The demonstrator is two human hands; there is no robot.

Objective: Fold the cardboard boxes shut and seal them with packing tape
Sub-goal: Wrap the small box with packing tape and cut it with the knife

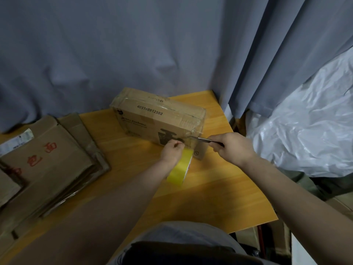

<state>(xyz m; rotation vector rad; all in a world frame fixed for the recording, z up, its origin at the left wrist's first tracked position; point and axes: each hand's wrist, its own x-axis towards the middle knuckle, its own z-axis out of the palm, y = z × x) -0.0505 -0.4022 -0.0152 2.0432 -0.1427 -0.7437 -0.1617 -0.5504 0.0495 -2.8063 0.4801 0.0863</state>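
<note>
On the orange wooden bench (210,197), toward its far right corner, stands a brown rectangular cardboard box (158,119), its flaps folded shut and glossy clear tape running over its top and near face. A long printed number crosses the top, and dark print marks the front. Just in front of the box's near right end, the left hand (172,150) has its grip closed: finger and thumb pinch together at the box's front face, seemingly on a strand of clear tape, though the strand is hard to make out. Directly under that wrist sits a yellow roll of packing tape (180,169), tilted on edge; whether it rests on the bench or hangs from the hand I cannot tell. The right hand (232,148) keeps its grip curled round the dark handle of a slim metal cutting tool (202,139), whose tip points left to the box's near right corner. Scissors or knife, I cannot tell.

At the left, a stack of flattened brown cartons (47,165) with red characters lies partly on the bench. Grey-blue curtain (133,44) hangs behind, and crumpled white plastic sheeting (309,121) lies to the right.
</note>
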